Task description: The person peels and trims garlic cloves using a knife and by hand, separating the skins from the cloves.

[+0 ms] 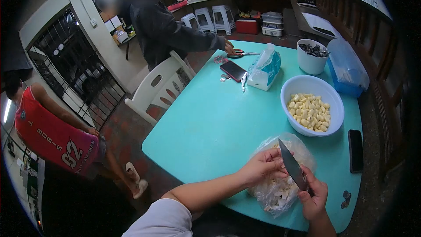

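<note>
**Knife (pixel 293 164) held over a bag, bowl of peeled cloves nearby**

So the right hand (pixel 315 193) had its grip wrapped around the knife's handle, blade slanting up and away over the clear plastic bag (pixel 272 205). The left hand (pixel 263 166) was right by the blade, thumb and fingers drawn in close, but I honestly couldn't tell if that grip was pinching anything. The bag sat at the near end of the turquoise worktop (pixel 197 127), with whitish scraps (pixel 280 193) inside it.

Just beyond was a pale bowl (pixel 283 98) with a pile of peeled cloves (pixel 309 113) in it. Past that stood a white tub (pixel 310 65) of dark utensils, next to a blue box (pixel 348 74). A black phone (pixel 355 151) lay along the right edge, some coins (pixel 345 198) nearer the corner.

Farther up, another phone (pixel 233 70) lay beside a tissue pack (pixel 265 68). At the far end, a co-worker's hand (pixel 229 47) reached to the scissors (pixel 239 54); couldn't tell if it touched them. Someone in a red jersey (pixel 61 131) stood off to the left.
</note>
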`<state>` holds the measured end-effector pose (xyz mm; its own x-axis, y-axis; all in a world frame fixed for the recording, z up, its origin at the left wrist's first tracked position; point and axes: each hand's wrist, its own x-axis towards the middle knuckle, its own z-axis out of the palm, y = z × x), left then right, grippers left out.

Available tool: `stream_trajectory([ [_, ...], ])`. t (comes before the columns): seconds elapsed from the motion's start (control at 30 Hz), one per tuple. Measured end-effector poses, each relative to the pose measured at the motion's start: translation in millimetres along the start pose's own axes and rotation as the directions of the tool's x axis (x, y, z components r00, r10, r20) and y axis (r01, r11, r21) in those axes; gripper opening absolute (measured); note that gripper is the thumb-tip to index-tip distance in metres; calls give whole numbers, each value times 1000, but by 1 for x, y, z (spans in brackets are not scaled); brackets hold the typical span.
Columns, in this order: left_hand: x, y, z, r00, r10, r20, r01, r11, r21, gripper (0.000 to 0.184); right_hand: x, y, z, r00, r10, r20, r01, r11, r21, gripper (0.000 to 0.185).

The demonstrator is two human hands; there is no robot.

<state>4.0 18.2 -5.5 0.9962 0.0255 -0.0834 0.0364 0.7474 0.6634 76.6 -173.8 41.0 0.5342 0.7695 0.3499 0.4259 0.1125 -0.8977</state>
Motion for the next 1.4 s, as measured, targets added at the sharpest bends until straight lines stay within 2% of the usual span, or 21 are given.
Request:
stream_trajectory([
  [0.1,0,-1,2,1000,17,7,-17,998,-54,42,1,-7,0,1000,15,-5,-16,1000,-6,65],
  [0.2,2,-7,-2,996,82,28,-82,997,-13,41,1,-4,0,1000,16,16,-16,1000,-18,64],
  [0.33,2,-5,-3,998,58,-3,-58,998,16,36,0,-2,-4,996,41,74,-37,998,-55,63],
  [0.43,2,-6,-6,996,86,-22,-84,995,47,31,0,-3,-2,997,46,63,-46,999,-7,61],
  [0.53,2,-7,-10,994,105,-10,-104,993,54,28,-6,4,-3,991,105,81,-109,993,38,58],
  [0.63,4,-7,-12,994,106,22,-107,993,51,26,-11,15,-8,981,148,128,-149,989,1,60],
  [0.73,4,-6,-11,993,114,27,-116,991,64,26,-13,23,-3,992,88,85,-97,990,106,64],
  [0.8,5,-7,-10,991,130,36,-132,989,70,24,-15,25,-2,993,93,72,-101,988,115,66],
  [0.9,2,-8,-7,985,174,19,-174,968,183,22,-15,28,-1,999,48,13,-49,996,77,68],
  [1.0,-1,-14,-4,923,363,127,-379,803,460,21,-12,21,0,999,26,-32,-24,998,53,71],
  [1.03,-3,-13,-2,869,437,233,-482,635,604,22,-11,17,1,999,25,-43,-22,998,51,73],
  [1.1,-5,-6,5,726,492,481,-627,184,757,26,-8,14,1,998,-16,-62,19,999,46,77],
  [1.2,-15,1,13,709,489,508,-563,-40,825,33,-6,12,3,993,-11,-114,23,995,100,80],
  [1.23,-13,6,15,675,478,562,-575,-136,807,32,-6,10,3,991,6,-133,11,992,129,81],
  [1.37,-27,11,28,631,537,560,-464,-317,827,30,-4,0,0,988,27,-150,-4,989,149,78],
  [1.4,-29,8,29,630,564,534,-453,-291,843,29,-4,1,0,989,12,-150,11,988,156,77],
])
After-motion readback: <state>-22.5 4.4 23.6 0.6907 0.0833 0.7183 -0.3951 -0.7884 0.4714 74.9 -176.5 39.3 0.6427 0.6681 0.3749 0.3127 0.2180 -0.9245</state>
